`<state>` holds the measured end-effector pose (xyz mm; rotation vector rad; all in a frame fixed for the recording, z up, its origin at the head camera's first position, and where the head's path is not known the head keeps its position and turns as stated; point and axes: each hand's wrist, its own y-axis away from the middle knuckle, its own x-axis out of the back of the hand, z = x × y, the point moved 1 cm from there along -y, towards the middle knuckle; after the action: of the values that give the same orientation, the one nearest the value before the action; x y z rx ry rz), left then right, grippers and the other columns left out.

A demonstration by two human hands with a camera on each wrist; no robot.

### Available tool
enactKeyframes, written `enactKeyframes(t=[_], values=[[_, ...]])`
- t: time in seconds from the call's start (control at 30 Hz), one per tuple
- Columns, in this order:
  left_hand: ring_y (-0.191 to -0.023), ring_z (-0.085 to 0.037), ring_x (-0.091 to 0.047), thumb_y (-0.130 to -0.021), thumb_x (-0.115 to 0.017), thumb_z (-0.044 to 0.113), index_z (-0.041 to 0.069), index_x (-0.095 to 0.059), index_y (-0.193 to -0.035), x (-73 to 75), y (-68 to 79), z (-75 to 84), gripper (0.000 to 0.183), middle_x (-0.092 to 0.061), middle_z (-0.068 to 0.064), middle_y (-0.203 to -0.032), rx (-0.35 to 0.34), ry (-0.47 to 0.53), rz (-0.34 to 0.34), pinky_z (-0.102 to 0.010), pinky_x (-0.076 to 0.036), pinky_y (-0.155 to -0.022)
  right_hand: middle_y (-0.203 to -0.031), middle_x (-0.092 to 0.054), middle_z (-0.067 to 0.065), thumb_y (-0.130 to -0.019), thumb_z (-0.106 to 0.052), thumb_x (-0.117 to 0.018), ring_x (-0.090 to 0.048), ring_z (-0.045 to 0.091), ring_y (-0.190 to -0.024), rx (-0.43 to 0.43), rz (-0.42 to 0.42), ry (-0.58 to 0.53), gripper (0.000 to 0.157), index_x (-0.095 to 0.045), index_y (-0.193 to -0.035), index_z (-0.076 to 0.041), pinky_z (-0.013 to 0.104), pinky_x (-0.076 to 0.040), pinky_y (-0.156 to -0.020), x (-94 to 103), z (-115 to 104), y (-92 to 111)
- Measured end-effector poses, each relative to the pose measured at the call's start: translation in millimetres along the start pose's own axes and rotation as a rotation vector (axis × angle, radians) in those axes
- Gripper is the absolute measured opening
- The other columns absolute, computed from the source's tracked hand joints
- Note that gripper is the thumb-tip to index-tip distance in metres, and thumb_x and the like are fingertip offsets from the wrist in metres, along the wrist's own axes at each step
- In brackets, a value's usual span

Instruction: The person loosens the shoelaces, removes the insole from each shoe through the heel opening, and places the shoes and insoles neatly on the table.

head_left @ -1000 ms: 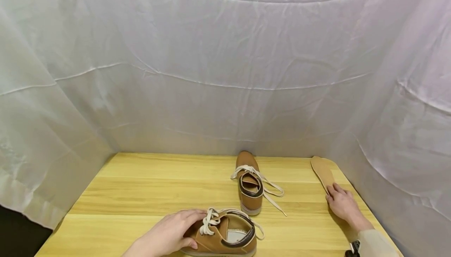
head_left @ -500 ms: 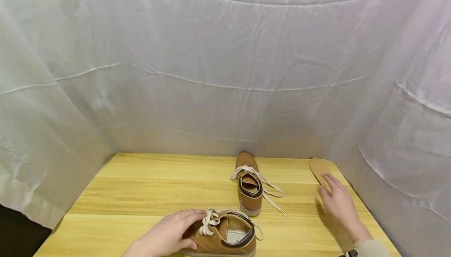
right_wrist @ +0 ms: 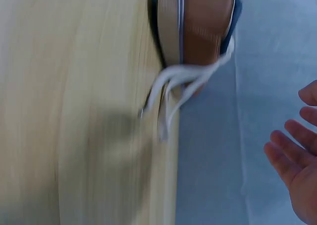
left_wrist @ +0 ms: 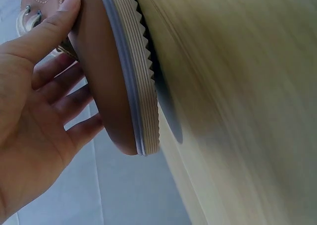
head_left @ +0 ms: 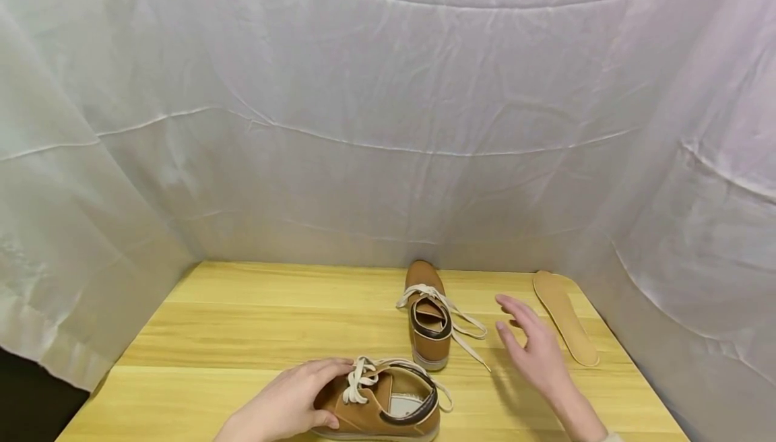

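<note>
Near the table's front, a brown lace-up shoe (head_left: 358, 409) lies sideways, toe to the left, with pale laces tied over its tongue. My left hand (head_left: 287, 398) grips it across the toe, thumb on the near side and fingers on the far side; the left wrist view shows the thumb against the brown upper (left_wrist: 106, 81). My right hand (head_left: 536, 354) hovers over the table with relaxed, spread fingers and nothing in them. A tan insole (head_left: 565, 317) lies flat to its right. Between the hands, farther back, stands a second brown shoe (head_left: 432, 348), toe toward the curtain.
The second shoe's loose laces (head_left: 469, 334) trail over the wood toward my right hand. A pale grey curtain (head_left: 364, 159) encloses the wooden table (head_left: 242, 321) at the back and both sides.
My right hand has let go of the insole, which stays at the right edge, and has moved left toward the second shoe. My left hand and its shoe have not moved.
</note>
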<state>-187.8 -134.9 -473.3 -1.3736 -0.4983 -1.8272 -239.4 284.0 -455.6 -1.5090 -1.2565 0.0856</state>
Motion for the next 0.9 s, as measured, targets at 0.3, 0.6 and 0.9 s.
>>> enactKeyframes(t=[0.3, 0.6, 0.9], values=[[-0.136, -0.028, -0.056, -0.089, -0.081, 0.044, 0.014, -0.051, -0.155, 1.8, 4.0, 3.2, 0.079, -0.054, -0.005, -0.154, -0.044, -0.031, 0.008, -0.052, -0.048, -0.109, -0.139, -0.065, 0.009, -0.087, 0.002, -0.075, -0.064, 0.029, -0.124, 0.138, -0.143, -0.077, 0.051, -0.065, -0.136, -0.003, 0.017, -0.037, -0.113, -31.4, -52, -1], [-0.140, -0.027, -0.052, -0.088, -0.082, 0.039, 0.015, -0.050, -0.156, 2.4, 4.6, 5.7, 0.079, -0.053, -0.004, -0.156, -0.033, -0.007, 0.006, -0.067, -0.043, -0.107, -0.139, -0.065, 0.004, -0.094, -0.005, -0.073, -0.064, 0.023, -0.126, 0.243, -0.354, -0.161, 0.046, -0.066, -0.138, -0.017, 0.034, -0.052, -0.105, -59.4, -83, 1], [-0.140, -0.027, -0.053, -0.087, -0.083, 0.039, 0.017, -0.051, -0.155, 1.3, 3.3, 8.1, 0.079, -0.053, -0.004, -0.155, -0.012, 0.018, 0.004, -0.069, -0.042, -0.107, -0.136, -0.067, 0.000, -0.101, -0.009, -0.066, -0.065, 0.018, -0.123, 0.207, -0.600, -0.213, 0.036, -0.066, -0.137, -0.015, 0.041, -0.057, -0.099, -71.8, -91, 1]])
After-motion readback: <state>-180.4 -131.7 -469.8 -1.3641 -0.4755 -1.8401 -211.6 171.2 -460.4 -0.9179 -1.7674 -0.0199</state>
